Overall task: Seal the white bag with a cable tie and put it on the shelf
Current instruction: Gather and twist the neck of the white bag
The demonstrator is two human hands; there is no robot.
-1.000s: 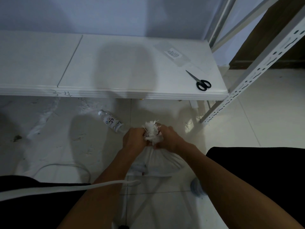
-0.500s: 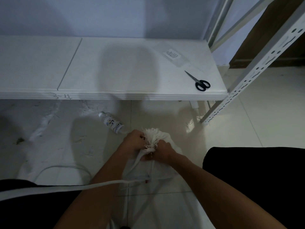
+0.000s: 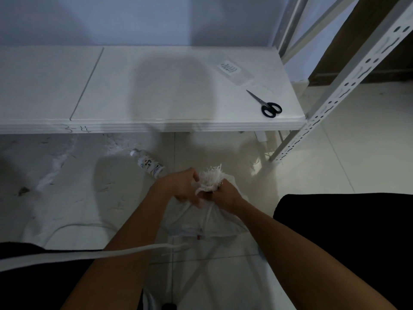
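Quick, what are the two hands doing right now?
Left hand: closed, gripping the gathered neck of the white bag.
Right hand: closed around the same neck, just under the frayed top.

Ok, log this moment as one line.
stage: sealing | white bag: floor, neck bunched | left hand, right hand: gripping neck | shelf: bag not placed

Woven bag (image 3: 207, 222) with frayed mouth at center; glossy tiled floor (image 3: 335, 166); smooth shelf (image 3: 156, 86) above; perforated metal upright (image 3: 348, 79) at right.
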